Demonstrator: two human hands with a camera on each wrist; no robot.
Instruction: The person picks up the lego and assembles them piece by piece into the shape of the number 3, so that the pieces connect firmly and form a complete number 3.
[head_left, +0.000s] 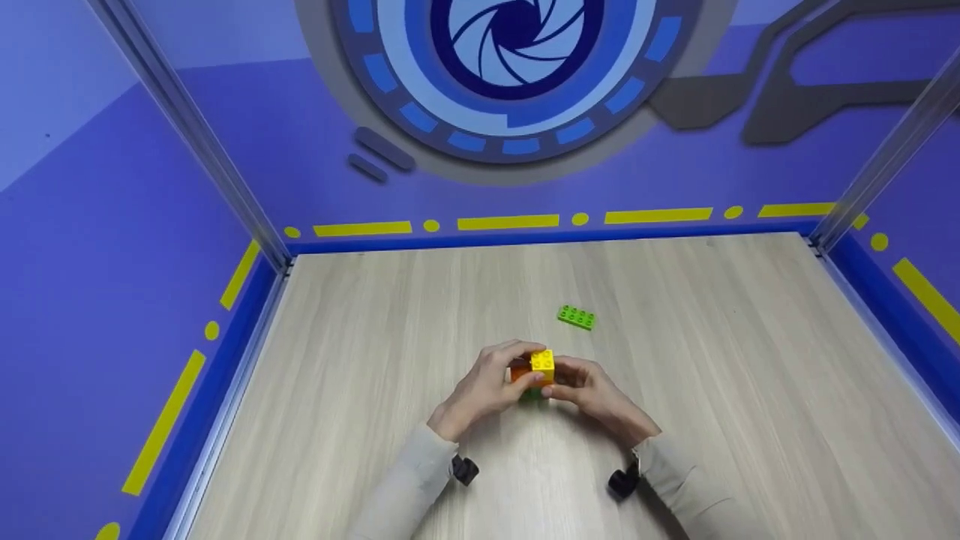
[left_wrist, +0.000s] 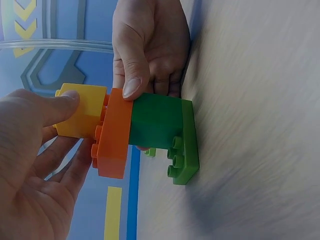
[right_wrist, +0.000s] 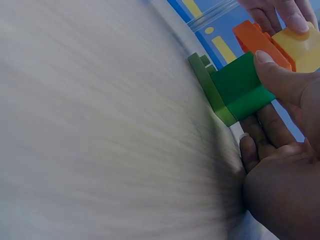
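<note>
Both hands meet at a small stack of toy building bricks near the table's middle. At its base lies a light green plate point(left_wrist: 190, 145) with studs, under a dark green brick point(left_wrist: 156, 120). An orange brick point(left_wrist: 115, 145) sits across that, overhanging to one side. My left hand point(head_left: 484, 386) pinches the yellow brick point(head_left: 542, 364) on top, thumb against its side. Orange studs show beside the yellow brick; whether it is fully seated I cannot tell. My right hand point(head_left: 600, 394) grips the stack lower down, its thumb at the green and orange bricks' joint.
Beyond the hands, a loose bright green plate point(head_left: 576, 316) with studs lies on the wood-grain table point(head_left: 375, 322). Blue-purple printed panels point(head_left: 225, 150) wall the table at the back and both sides, with metal posts at the corners.
</note>
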